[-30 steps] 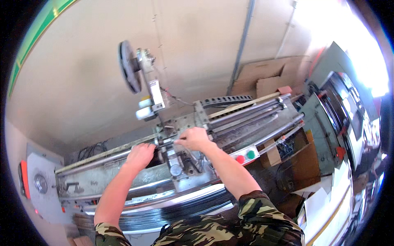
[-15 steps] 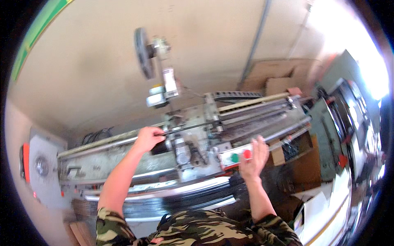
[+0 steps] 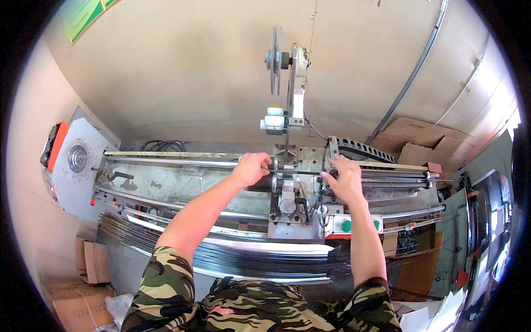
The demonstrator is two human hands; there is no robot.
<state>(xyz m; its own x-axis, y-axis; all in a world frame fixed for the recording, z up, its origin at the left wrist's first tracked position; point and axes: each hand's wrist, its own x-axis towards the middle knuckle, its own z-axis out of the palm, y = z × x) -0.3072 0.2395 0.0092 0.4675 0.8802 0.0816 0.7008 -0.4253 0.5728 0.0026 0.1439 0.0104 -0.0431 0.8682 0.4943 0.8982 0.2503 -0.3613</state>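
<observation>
A long grey metal machine bed (image 3: 166, 185) runs left to right in front of me. My left hand (image 3: 251, 167) is closed around a thin metal rod (image 3: 182, 164) that lies along the top rail. My right hand (image 3: 344, 178) rests with fingers spread on the rod and the rail just right of the central carriage (image 3: 287, 202). An upright post with a pulley wheel (image 3: 274, 60) rises behind the carriage.
A control box with green buttons (image 3: 354, 225) sits below my right hand. A stack of thin metal strips (image 3: 238, 257) lies along the front. Cardboard boxes (image 3: 412, 144) stand at the back right, more boxes (image 3: 88, 260) at the lower left. A round grey housing (image 3: 77, 159) caps the machine's left end.
My right hand has left the control box and gone up onto the rail by the carriage. My left hand has stayed on the rod. My view has shifted, centring the machine.
</observation>
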